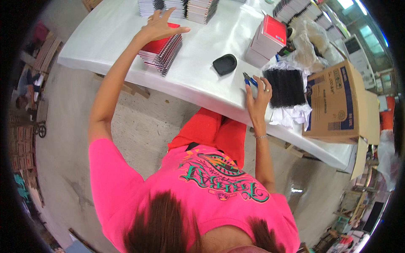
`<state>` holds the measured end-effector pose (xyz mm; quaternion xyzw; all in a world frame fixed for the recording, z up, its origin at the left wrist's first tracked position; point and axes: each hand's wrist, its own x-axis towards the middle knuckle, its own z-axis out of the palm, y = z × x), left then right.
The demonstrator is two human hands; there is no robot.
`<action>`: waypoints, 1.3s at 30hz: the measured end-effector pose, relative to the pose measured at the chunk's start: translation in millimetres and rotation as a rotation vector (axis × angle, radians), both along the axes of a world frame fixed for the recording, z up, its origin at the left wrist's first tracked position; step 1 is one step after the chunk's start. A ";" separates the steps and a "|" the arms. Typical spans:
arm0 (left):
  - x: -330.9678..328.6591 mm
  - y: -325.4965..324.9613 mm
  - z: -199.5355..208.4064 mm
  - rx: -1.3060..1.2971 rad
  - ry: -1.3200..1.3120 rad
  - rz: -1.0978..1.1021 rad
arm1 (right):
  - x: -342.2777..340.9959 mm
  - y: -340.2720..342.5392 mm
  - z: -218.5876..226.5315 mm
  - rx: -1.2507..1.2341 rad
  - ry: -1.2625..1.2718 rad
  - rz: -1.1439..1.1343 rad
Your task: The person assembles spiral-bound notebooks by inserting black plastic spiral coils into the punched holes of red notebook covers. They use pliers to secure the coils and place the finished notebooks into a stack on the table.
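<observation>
My left hand (161,28) reaches over a stack of red spiral notebooks (162,49) near the table's left front edge. Its fingers are spread and nothing shows in them; whether the palm touches the top cover cannot be seen. In my right hand (260,93) is a small pair of wire cutters (249,79) with blue handles and dark jaws pointing away from me, low over the table. To the left of the cutters lies a black, rounded, shallow tray-like object (224,64). Right of that hand sits a dense bundle of black spiral binding coils (287,87) on white crumpled paper.
A white-covered table (202,90) runs across in front of me. Several stacks of spiral notebooks (201,10) stand at its far side. Another red-topped stack (268,39) stands at the centre right, beside clear plastic bags (307,49). An open cardboard box (335,101) occupies the right end.
</observation>
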<state>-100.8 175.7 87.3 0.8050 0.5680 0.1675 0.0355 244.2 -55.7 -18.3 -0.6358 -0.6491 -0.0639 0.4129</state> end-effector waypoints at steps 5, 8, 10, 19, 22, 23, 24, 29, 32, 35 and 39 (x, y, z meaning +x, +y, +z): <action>0.7 -17.6 5.3 -0.259 0.070 0.054 | -17.1 -1.4 -4.0 -0.029 0.022 -0.110; -5.6 -7.8 0.6 -0.255 0.179 0.074 | -15.6 -0.5 -8.0 -0.046 0.062 -0.137; -6.4 -4.3 -0.7 -0.267 0.195 0.054 | -11.1 0.2 -12.1 -0.042 0.083 -0.130; -14.9 4.6 -3.8 -0.321 0.070 0.102 | -11.5 -0.8 -11.9 -0.008 0.035 -0.135; -16.9 5.5 -2.5 -0.315 0.058 0.080 | -11.7 -1.4 -13.1 0.010 0.040 -0.130; -16.6 5.6 -2.6 -0.309 0.057 0.081 | -11.5 -1.3 -13.7 0.019 0.040 -0.128; -17.1 6.4 -3.4 -0.303 0.057 0.082 | -11.3 -1.2 -14.5 0.020 0.036 -0.128; -23.9 10.1 -9.0 -0.282 0.038 0.071 | -11.6 -1.2 -13.3 0.025 0.023 -0.113; -23.7 12.4 -9.8 -0.289 0.036 0.074 | -10.6 -0.8 -14.7 0.030 0.013 -0.119; -20.3 8.9 -7.7 -0.284 0.053 0.080 | -10.7 -1.4 -13.5 0.015 0.001 -0.134; -18.0 3.2 -6.3 -0.275 0.048 0.103 | -10.2 -0.6 -13.7 0.021 0.011 -0.131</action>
